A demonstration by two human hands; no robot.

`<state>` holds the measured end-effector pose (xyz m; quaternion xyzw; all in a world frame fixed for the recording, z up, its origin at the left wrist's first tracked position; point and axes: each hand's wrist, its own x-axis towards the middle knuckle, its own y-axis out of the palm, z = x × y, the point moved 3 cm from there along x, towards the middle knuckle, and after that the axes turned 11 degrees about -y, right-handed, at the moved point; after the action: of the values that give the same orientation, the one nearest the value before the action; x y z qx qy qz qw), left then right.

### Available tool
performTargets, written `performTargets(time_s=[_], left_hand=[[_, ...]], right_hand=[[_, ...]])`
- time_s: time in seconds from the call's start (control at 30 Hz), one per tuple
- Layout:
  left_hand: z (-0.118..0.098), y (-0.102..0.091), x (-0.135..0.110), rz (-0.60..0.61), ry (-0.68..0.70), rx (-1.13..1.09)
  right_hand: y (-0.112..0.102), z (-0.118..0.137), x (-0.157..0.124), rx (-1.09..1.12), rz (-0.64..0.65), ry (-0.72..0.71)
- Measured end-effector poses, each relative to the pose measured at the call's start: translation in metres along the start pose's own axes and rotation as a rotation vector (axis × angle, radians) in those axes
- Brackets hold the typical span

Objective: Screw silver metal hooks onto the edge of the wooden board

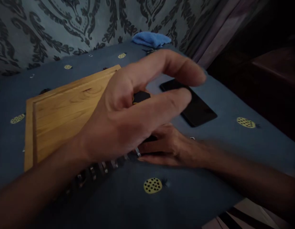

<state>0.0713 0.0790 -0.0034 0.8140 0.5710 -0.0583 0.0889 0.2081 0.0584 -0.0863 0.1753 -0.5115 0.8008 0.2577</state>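
Note:
My left hand [128, 117] is raised close to the camera above the cutting board's right side, thumb and forefinger stretched out and apart. Its other fingers are out of sight. Through the gap behind it shows a small black thing with a yellow edge [141, 96]; whether the hand touches it I cannot tell. Lower down, my right hand [165, 146] rests at the cloth with bent fingers closed against something dark, partly covered by the left hand. Beside its fingertips runs a row of several shiny metal pieces [103, 167] on a dark strip, blurred and in shadow.
A wooden cutting board [30, 133] lies at left on a blue cloth [190, 194] printed with pineapples. A black phone [200, 111] lies right of my hands. At the back sits a folded blue towel [152, 39] before a patterned curtain [78, 22].

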Motion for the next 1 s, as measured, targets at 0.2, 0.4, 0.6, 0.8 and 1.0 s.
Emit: performTargets(time_s=[0.2, 0.4, 0.6, 0.8, 1.0], left_hand=[[-0.002, 0.002, 0.004, 0.328, 0.040, 0.261], [-0.001, 0.002, -0.014, -0.099, 0.017, 0.286], [0.006, 0.008, -0.016, -0.261, 0.052, -0.090], [0.002, 0.007, -0.006, -0.031, 0.065, -0.018], [0.000, 0.003, -0.005, 0.223, 0.030, 0.062]], right_hand=[[-0.001, 0.000, 0.002, 0.027, 0.007, -0.023], [0.003, -0.004, 0.000, -0.018, -0.005, -0.044], [0.006, -0.008, -0.003, 0.015, -0.010, -0.040], [0.005, -0.006, -0.002, 0.002, -0.031, -0.055], [0.006, -0.007, -0.002, 0.030, -0.021, -0.036]])
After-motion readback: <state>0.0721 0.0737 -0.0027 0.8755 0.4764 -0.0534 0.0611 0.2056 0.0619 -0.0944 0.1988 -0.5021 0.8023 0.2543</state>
